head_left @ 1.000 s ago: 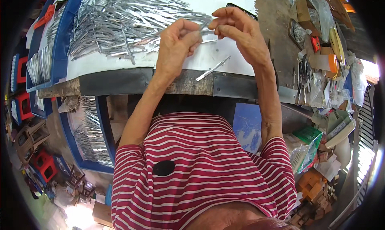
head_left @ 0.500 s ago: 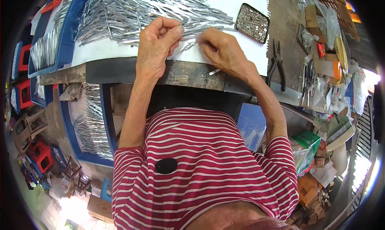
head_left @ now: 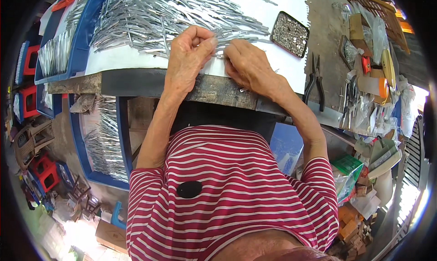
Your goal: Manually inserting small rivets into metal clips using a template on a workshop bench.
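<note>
Head view: white paper sheet (head_left: 118, 61) covers much of the brown wooden bench (head_left: 334, 42); near edge is a smooth black edging strip (head_left: 132, 82), then rough worn wood. Band of paper shows between pile and edge, left of the left hand; smaller paper area between right hand and black tray. Both forearms cross the edge.

Pile of slim, flat, shiny silver metal strips (head_left: 159, 20), tangled, tapering toward the hands. Blue plastic tray (head_left: 82, 47) walls the left side. Shallow black rounded-rectangular tray (head_left: 290, 33) holds small shiny metal pieces. Black-handled pliers (head_left: 314, 83) lie on wood, right of the paper.

Left hand (head_left: 188, 58): thumb and forefinger pinch a thin grey metal strip (head_left: 219, 34) at the tips, outline blending into the pile behind. Right hand (head_left: 250, 66): just beside, fingers curled down over paper; fingertips hidden, can't tell if gripping.
</note>
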A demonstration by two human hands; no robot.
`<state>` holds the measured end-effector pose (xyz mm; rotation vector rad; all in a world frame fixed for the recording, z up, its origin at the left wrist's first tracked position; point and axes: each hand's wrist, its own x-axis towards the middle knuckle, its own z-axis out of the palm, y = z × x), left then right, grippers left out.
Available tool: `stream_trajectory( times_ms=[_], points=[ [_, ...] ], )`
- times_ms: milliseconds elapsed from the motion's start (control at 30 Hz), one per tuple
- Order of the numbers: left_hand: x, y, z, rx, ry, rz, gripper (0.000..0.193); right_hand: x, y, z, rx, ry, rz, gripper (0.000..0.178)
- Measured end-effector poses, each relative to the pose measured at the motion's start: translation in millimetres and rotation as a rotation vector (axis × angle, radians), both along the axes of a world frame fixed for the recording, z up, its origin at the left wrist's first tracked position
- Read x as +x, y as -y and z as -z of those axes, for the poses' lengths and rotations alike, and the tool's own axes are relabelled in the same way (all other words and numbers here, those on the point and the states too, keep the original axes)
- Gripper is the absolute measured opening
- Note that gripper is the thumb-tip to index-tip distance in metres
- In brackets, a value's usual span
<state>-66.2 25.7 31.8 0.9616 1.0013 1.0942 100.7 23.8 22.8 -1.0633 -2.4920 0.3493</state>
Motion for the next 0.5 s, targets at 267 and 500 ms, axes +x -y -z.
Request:
stream_trajectory(
  times_ms=[267,500],
  points=[
    [20,-9,-1,-0.051,0.015,0.027,0.01,16,-10,-14,-0.167,-0.39,0.117,0.012],
    [39,-17,1,-0.047,0.001,0.049,0.008,27,-10,-11,-0.261,-0.523,0.182,0.01]
  ],
)
